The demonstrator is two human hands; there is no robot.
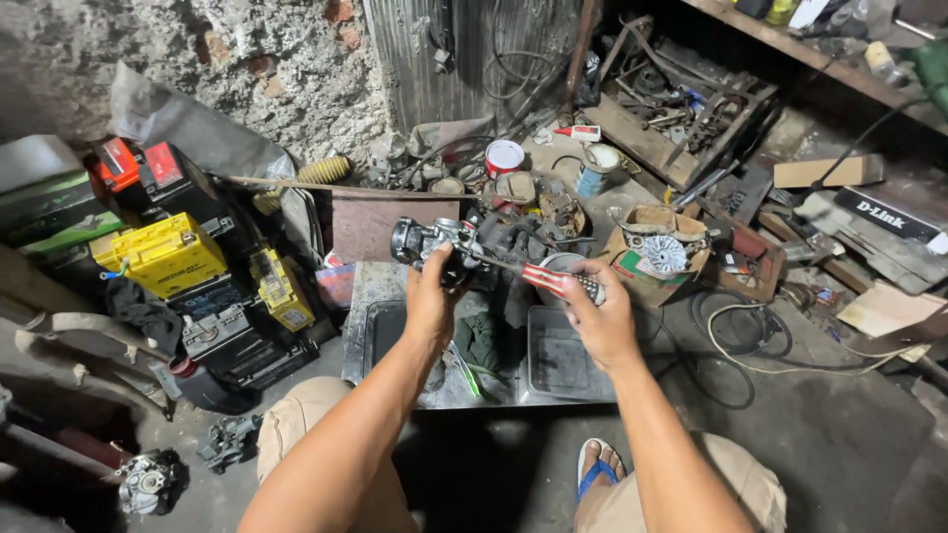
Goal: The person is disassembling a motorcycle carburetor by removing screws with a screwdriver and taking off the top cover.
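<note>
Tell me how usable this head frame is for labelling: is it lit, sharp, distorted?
Head view: dim overall, brightest on the wall; left hand gripping the carburetor and right hand holding the screwdriver are sharp; lower floor sinks into shadow; wide-angle bending at edges.

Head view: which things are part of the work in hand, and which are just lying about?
In hand:
- left hand holding dark carburetor
- right hand holding red-handled screwdriver
- metal tray below

Lying about:
- yellow battery
- red-and-white can
- wooden crate of tools
- white cable
</note>
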